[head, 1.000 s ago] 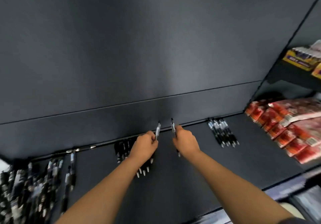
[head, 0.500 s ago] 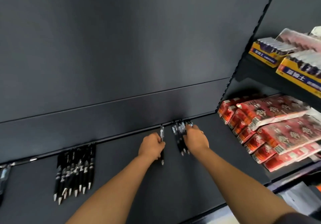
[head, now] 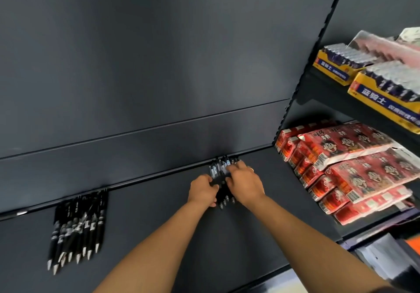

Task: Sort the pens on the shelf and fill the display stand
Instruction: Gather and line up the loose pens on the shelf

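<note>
Both arms reach forward across the shelf (head: 159, 242) to its back rail (head: 136, 180). The left grip (head: 202, 190), knuckles up, curls round the near left side of a bunch (head: 219, 171) of black pens lying against the rail. The right grip (head: 246, 184) clasps the bunch from the right, fingers bent over it. The grips cover the bunch's middle, so only clips and tips show. Blurred loose pens (head: 77, 224) lie well left of the bunch, red packs (head: 354, 167) right of it.
</note>
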Demonstrator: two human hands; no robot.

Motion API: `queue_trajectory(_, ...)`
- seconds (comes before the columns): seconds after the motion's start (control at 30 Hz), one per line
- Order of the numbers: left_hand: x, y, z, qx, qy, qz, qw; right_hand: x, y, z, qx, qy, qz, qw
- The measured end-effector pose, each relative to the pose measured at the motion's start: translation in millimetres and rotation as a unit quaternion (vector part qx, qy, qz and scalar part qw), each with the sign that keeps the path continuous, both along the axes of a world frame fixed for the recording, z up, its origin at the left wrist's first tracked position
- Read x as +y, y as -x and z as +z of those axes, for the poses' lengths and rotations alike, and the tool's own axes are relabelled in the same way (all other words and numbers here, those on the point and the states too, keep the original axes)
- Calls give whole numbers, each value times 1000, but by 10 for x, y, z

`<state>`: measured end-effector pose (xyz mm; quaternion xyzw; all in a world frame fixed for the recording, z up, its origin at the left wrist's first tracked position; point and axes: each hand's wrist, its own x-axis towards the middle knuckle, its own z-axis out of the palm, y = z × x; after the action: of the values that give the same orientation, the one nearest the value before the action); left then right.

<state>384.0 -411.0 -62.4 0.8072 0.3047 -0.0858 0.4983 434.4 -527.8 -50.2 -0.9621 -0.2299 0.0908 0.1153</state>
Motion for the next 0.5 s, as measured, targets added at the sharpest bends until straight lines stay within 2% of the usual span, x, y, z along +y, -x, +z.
queue_trajectory(0.07, 32, 54, 23, -1, -21, -11, 1000, 12, 19, 13, 1, 2, 12, 1000)
queue_trajectory(0.33, 493, 437, 258, 16, -236, -83, 968, 337, 191, 152, -53, 17, 81, 995)
queue_trajectory(0.5, 927, 824, 400, -4, -300, -69, 951, 771, 444, 269, -89, 13, 139, 986)
